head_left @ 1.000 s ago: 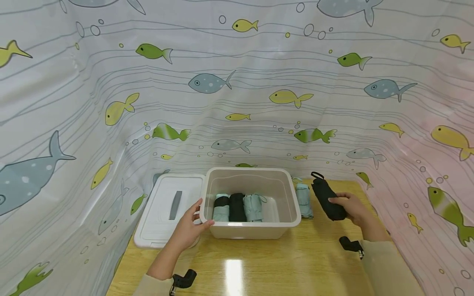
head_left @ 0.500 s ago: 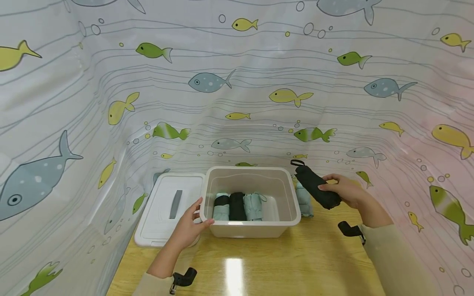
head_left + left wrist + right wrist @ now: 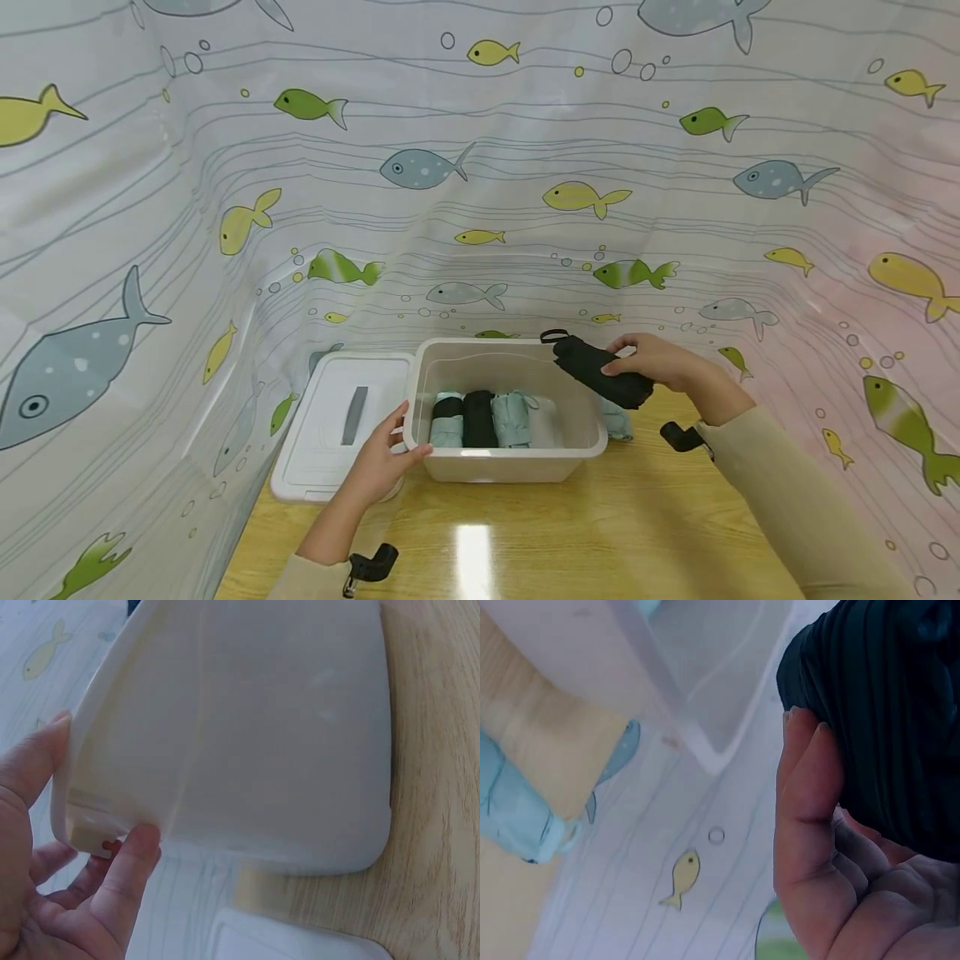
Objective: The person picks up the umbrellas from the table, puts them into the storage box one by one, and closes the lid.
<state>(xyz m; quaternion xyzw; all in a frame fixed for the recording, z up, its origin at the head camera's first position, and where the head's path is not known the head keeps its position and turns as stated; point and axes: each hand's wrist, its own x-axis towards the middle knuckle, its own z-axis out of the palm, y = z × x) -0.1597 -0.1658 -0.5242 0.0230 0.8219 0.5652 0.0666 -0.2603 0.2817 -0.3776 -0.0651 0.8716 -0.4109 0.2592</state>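
Observation:
My right hand (image 3: 654,360) holds a black folded umbrella (image 3: 588,368) over the right side of a cream plastic storage box (image 3: 498,472). The umbrella's wrist loop points to the back left. Pleated dark cloth of this umbrella (image 3: 889,727) fills the upper right of the right wrist view, fingers pressed along it. At the box's near left corner, my left hand (image 3: 384,458) grips the rim, thumb on the front side. Inside the box, side by side, lie a pale green umbrella with a black band (image 3: 447,423), a black umbrella (image 3: 480,419) and a pale green umbrella (image 3: 512,421).
Another pale green umbrella (image 3: 618,423) lies on the wooden table (image 3: 600,533) just right of the box, partly hidden by it. To the left is the white lid (image 3: 315,433) with a grey handle. A fish-print curtain (image 3: 510,167) surrounds the table's back and sides.
My right hand has carried the black umbrella leftward, from above the table's right side to over the box's right rim. The left hand has stayed at the box corner.

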